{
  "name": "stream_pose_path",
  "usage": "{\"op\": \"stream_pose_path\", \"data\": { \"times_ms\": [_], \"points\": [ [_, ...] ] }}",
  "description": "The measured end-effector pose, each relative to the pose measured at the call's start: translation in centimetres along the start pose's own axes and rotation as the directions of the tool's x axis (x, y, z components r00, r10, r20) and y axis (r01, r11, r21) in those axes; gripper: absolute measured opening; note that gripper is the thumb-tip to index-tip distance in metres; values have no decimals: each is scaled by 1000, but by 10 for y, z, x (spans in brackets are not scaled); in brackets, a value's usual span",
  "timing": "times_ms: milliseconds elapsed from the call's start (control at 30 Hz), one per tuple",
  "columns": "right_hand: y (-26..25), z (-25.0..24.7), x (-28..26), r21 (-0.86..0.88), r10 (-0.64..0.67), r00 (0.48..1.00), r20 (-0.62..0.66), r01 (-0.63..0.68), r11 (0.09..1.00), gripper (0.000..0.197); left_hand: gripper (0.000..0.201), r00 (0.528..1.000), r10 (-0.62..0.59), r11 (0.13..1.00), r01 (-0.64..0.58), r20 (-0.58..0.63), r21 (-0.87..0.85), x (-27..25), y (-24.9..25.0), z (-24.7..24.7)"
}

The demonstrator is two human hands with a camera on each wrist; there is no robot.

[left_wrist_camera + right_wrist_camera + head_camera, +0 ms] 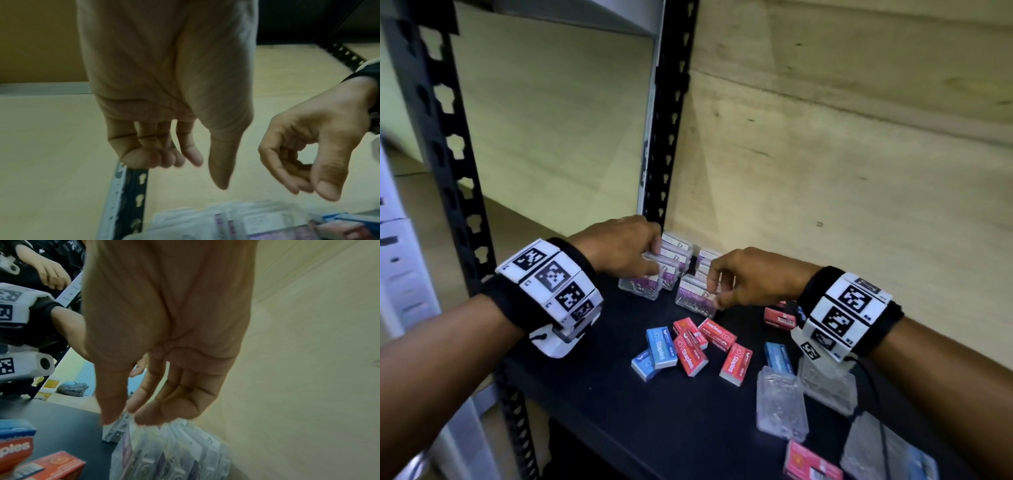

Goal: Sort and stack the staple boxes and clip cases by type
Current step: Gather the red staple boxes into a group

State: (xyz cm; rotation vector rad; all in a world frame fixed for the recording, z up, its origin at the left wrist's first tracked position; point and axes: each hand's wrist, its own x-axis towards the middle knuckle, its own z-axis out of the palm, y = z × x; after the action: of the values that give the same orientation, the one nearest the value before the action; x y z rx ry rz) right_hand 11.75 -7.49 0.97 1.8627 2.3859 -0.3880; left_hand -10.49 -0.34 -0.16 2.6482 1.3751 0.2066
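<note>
Both hands hover over the clip cases (671,270) at the shelf's (599,356) back, left hand (619,245) and right hand (750,277) loosely curled, empty; staple boxes (688,346) lie scattered in front.

The head view was dim, the black shelf (592,387) nearly swallowing detail while the plywood wall (842,137) caught a soft greenish light. Straight uprights bowed toward the edges. Both wrist views were murky and soft; the clip cases (236,222) at the bottom smeared with blur.
</note>
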Motion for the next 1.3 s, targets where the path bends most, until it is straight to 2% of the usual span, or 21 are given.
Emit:
{"op": "stream_pose_path", "data": {
  "times_ms": [100,167,367,533,733,1033,1300],
  "points": [
    [2,6,-8,-29,44,988,146,-40,999,32,22,978,36,998,-27,204,-49,-4,24,3],
    [1,14,-11,-50,44,979,199,-35,998,41,24,957,56,998,-44,284,-47,-3,35,9],
    [-4,25,-9,-69,18,974,225,-2,998,60,31,921,51,997,-66,387,26,-2,51,20],
    [-3,29,-7,-125,13,980,198,12,992,59,42,890,5,994,-56,456,99,1,61,25],
    [7,26,-12,-71,34,986,163,-22,997,58,62,871,-66,966,-66,487,249,6,77,30],
    [30,11,-36,38,54,990,134,-59,998,53,52,880,-80,932,-100,469,348,10,94,36],
    [62,2,-62,58,182,977,112,-190,980,55,53,887,-70,930,-108,457,352,10,95,39]
  ]
}}
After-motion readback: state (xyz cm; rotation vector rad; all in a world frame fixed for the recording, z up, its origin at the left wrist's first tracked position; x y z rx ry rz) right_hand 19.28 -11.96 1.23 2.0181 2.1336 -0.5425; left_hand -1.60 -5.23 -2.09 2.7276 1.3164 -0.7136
